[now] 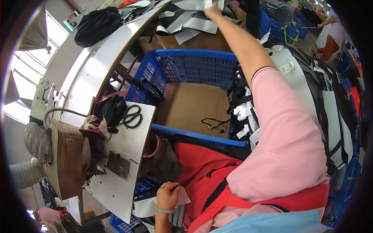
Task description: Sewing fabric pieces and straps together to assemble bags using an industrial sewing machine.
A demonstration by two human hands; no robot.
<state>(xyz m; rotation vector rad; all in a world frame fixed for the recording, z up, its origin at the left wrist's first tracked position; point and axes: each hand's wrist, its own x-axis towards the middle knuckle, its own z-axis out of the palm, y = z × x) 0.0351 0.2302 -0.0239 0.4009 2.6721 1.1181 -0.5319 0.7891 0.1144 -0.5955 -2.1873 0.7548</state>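
My left hand (168, 197), a pale bangle at its wrist, is closed on a white fabric piece (182, 197) beside my red apron (198, 159). A bit of black strap shows at its fingers. My right arm stretches far forward over the blue crate. At its end my right hand (212, 12) is on a white panel (194, 4), its fingers pressed together at the panel's edge. Beneath it, more white and black cut pieces (200, 25) lie heaped in a cardboard box (194, 42).
A blue crate (194, 54) lined with cardboard stands ahead, black straps with white labels (243, 110) over its right side. On the machine table (130, 147) at left lie black scissors (133, 116) and a black cloth (110, 108). White and black bags (299, 73) are stacked at right.
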